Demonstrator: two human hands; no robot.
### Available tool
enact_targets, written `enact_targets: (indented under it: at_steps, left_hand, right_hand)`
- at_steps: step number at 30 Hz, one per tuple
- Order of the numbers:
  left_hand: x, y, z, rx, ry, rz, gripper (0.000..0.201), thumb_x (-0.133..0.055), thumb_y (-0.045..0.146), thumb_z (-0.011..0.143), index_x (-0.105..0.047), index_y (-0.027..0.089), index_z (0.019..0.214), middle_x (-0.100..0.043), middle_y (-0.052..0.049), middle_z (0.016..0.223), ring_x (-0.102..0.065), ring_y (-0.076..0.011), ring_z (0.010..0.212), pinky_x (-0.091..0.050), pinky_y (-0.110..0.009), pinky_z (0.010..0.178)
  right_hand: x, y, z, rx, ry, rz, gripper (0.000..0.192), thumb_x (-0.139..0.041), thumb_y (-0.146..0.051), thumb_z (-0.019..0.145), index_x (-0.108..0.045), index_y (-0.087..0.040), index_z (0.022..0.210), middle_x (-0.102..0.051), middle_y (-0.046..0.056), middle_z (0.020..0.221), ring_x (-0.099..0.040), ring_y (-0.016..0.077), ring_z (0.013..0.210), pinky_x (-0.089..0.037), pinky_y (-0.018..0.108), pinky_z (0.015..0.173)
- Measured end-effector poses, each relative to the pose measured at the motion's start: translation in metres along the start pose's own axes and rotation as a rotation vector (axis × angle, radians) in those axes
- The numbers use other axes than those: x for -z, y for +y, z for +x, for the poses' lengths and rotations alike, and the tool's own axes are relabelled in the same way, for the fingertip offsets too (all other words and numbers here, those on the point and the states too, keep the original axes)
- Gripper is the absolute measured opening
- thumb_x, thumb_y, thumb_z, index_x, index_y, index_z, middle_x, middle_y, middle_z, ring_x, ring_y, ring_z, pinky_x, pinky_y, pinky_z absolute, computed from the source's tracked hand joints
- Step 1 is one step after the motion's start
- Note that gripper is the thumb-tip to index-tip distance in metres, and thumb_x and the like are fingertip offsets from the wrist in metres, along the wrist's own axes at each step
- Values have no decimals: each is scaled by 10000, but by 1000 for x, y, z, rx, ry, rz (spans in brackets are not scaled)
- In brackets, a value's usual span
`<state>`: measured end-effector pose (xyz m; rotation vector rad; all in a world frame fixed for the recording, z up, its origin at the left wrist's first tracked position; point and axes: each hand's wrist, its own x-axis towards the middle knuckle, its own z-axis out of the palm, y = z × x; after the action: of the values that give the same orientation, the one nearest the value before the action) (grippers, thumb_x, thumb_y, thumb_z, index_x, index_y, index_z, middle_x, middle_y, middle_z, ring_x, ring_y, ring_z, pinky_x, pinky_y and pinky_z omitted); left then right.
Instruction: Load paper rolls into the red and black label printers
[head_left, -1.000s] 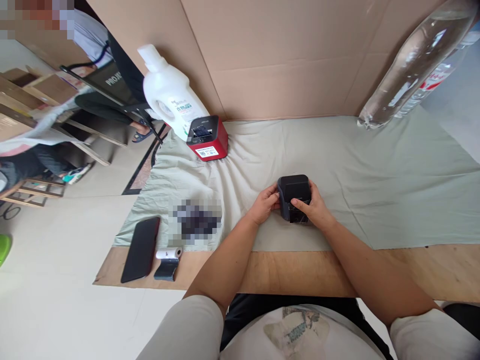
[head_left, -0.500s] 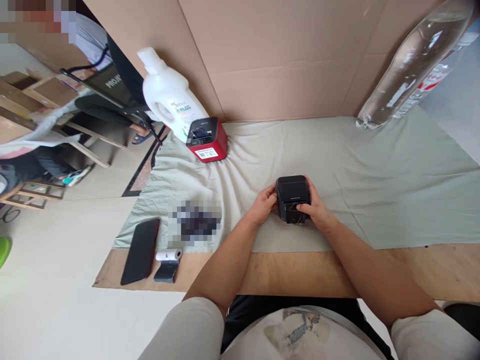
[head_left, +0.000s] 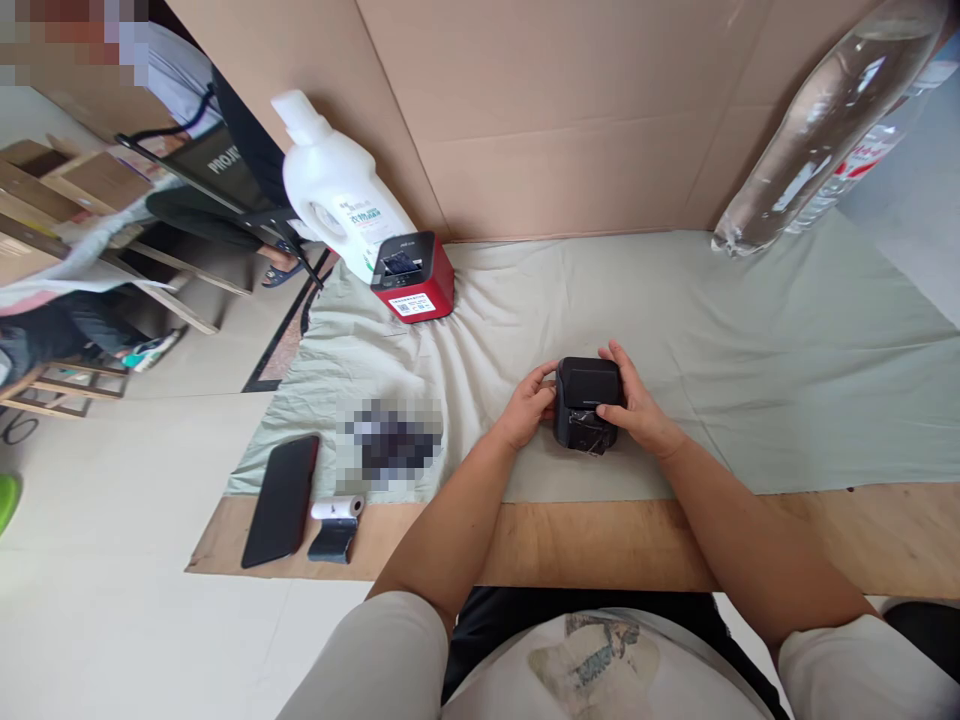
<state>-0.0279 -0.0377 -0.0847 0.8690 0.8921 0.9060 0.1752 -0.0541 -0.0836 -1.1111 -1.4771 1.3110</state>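
Here, two hands (head_left: 581,410) gripping one black printer (head_left: 587,400), one red printer (head_left: 413,278)

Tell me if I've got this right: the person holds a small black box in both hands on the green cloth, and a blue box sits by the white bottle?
Not quite. In the head view the box beside the white bottle is red, not blue. The rest holds: the left hand and right hand hold the small black box on the green cloth.

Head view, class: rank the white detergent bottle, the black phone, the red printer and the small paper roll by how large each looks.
1. White detergent bottle, though it stands farther away.
2. Black phone.
3. Red printer; close to the phone, and farther off, so unsure.
4. Paper roll, clearly smallest.
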Motion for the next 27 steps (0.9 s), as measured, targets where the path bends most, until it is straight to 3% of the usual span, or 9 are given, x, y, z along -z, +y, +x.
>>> enact_targets:
  at_steps: [5,9,14,17,20,24,27]
  left_hand:
    - [-1,-1,-1,-17,32,20,602,-638,307,743,-509,265,1330,-644,29,820,-570,-100,630,-468,-234,617]
    - [0,1,-3,-64,107,57,559,-605,310,750,-536,281,1304,-635,22,849,-551,-113,647,-440,-235,605]
    - [-3,4,-8,-49,109,128,477,-635,461,806,-560,252,1228,-611,11,840,-553,-131,684,-431,-250,621]
    - [-9,4,-12,-71,70,157,546,-731,540,757,-562,225,1171,-596,14,799,-570,-137,714,-436,-261,665]
    - [-14,3,-14,-96,9,162,582,-833,489,674,-556,207,1101,-619,3,825,-600,-147,777,-449,-278,748]
    - [-15,0,-14,-85,-8,175,552,-804,472,715,-537,198,1114,-639,-15,863,-616,-164,805,-463,-312,792]
    - [-15,-2,-13,-154,80,314,496,-769,444,751,-562,202,1132,-655,-52,954,-618,-210,901,-468,-372,872]
  right_hand:
    - [4,1,0,37,-40,-54,1032,-675,-565,769,-129,-245,1584,-266,150,1627,-317,303,1487,-276,523,1209]
    - [2,2,0,53,4,-132,966,-662,-620,796,-210,-232,1557,-365,174,1571,-455,319,1393,-411,511,1126]
    - [3,3,2,69,186,-240,787,-489,-823,782,-525,-211,1276,-675,119,1106,-652,284,1004,-544,440,866]
    - [4,7,3,29,306,-300,705,-323,-873,804,-579,-235,959,-617,36,784,-600,228,768,-521,387,727]
    - [5,11,5,-32,376,-334,678,-204,-869,829,-460,-254,701,-493,9,640,-517,206,657,-461,352,629]
    - [6,10,5,-90,377,-340,644,-230,-831,861,-377,-249,629,-456,2,597,-459,182,598,-382,319,567]
    - [5,6,6,-95,353,-362,612,-291,-795,878,-390,-243,633,-448,-13,574,-438,166,578,-351,304,567]
